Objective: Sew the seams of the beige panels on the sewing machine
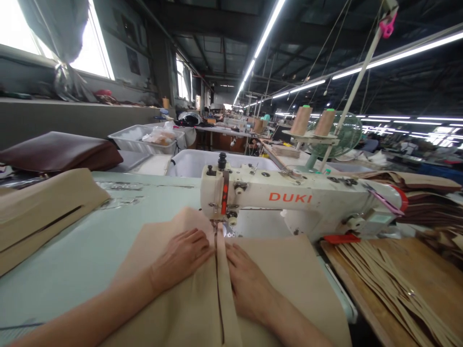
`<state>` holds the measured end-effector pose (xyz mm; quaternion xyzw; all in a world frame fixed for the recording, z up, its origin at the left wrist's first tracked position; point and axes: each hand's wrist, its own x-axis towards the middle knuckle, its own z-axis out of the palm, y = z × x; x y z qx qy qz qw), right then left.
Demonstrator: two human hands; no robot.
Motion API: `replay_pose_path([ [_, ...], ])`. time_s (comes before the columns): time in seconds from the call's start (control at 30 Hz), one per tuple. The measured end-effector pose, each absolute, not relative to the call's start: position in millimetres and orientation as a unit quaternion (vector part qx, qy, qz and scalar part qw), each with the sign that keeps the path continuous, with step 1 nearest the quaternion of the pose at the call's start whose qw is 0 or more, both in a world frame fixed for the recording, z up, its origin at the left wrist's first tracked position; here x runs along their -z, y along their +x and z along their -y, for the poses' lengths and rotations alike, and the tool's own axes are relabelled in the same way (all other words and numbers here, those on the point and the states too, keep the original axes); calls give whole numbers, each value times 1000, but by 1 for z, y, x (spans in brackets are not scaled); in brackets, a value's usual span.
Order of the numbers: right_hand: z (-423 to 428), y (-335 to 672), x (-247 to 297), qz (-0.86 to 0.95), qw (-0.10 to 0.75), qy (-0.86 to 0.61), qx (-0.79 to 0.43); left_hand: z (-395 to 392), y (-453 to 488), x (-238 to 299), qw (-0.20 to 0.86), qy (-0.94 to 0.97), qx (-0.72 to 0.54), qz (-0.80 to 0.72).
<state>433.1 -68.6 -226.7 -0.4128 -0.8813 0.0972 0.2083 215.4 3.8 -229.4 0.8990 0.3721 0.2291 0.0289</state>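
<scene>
Grips open and flat, we press our left hand and right hand onto a tan folded fabric panel on the pale green desk, just before the white DUKI sewing machine.

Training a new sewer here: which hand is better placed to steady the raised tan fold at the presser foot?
Probably the right hand: its fingertips rest against the raised fold just below the presser foot. The left hand lies beyond the dark slit.

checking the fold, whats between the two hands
In the head view, a raised folded strip of tan sheet material runs between the left hand and the right hand, with a dark slit along its left edge.
</scene>
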Motion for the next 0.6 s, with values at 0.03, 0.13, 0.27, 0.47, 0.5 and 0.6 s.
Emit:
replay_pose_path([
  [0.03,69,433,227,881,206,-414,-95,2,214,231,30,897,-226,-378],
  [0.13,69,433,228,885,198,-412,-91,22,211,242,24,887,-226,-401],
  [0.27,68,431,226,888,194,-409,-82,42,207,260,5,890,-218,-401],
  [0.47,68,431,226,890,191,-408,-74,50,203,253,18,902,-187,-389],
  [0.5,68,431,227,890,190,-409,-74,50,204,249,23,902,-184,-390],
  [0.6,69,431,227,888,188,-413,-73,48,207,240,32,903,-183,-387],
])
